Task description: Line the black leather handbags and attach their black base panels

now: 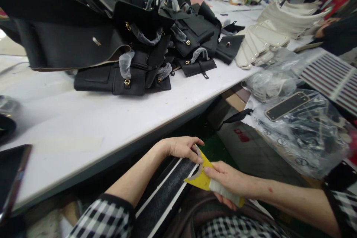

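Right hand (227,178) grips a yellow piece (205,167), thumb laid along its top and fingers wrapped round the whitish covering (224,189) at its lower part. Left hand (181,147) is bent over the upper tip of the same piece, thumb by its curved edge; whether those fingers pinch anything I cannot tell. The yellow piece is held above the wearer's lap, in front of the bench (83,115), with its hollowed edge over a black strip (167,193) that carries white lines lengthwise.

On the bench, black bags (97,76) are heaped together, their handles (126,63) wrapped in clear film and their clasps gold-coloured. One large black piece (67,41) lies over them with its lower edge standing open; what is inside cannot be seen. Pale flat pieces (251,46) are fanned out beyond the heap, near a stack of pale curved pieces (290,16).

At the right, one clear plastic bag (275,78) shows whitish pieces through its film. Just beside it is another clear sheet or bag (304,137), crumpled, with a dark oblong plate (287,106); whether the plate lies in it or on it is unclear. Below stands a grey box (237,148) with a red mark, its contents hidden.
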The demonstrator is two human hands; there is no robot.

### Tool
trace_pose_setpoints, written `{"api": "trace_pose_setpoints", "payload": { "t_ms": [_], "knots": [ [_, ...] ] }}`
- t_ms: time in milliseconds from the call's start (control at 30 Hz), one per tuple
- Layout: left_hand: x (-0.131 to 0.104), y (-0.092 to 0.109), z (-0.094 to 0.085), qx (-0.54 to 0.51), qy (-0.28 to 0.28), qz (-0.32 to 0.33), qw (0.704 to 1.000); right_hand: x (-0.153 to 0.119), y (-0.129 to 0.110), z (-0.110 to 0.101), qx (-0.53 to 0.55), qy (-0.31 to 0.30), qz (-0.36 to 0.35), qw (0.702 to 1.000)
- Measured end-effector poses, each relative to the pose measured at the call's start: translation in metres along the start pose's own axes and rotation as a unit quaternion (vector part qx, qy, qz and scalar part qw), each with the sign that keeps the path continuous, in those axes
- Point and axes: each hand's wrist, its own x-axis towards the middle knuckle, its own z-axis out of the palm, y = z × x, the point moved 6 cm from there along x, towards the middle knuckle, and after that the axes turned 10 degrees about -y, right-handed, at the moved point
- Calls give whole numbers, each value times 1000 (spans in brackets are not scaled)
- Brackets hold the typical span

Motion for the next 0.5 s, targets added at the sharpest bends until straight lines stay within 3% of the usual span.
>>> {"api": "trace_pose_setpoints", "payload": {
  "t_ms": [367,500],
  "knots": [
    [7,-13,-4,-39,5,68,997,24,-2,27,76,9,-56,995],
    [4,-7,-1,-26,19,45,998,33,-1,44,115,38,-76,990]
  ]
}}
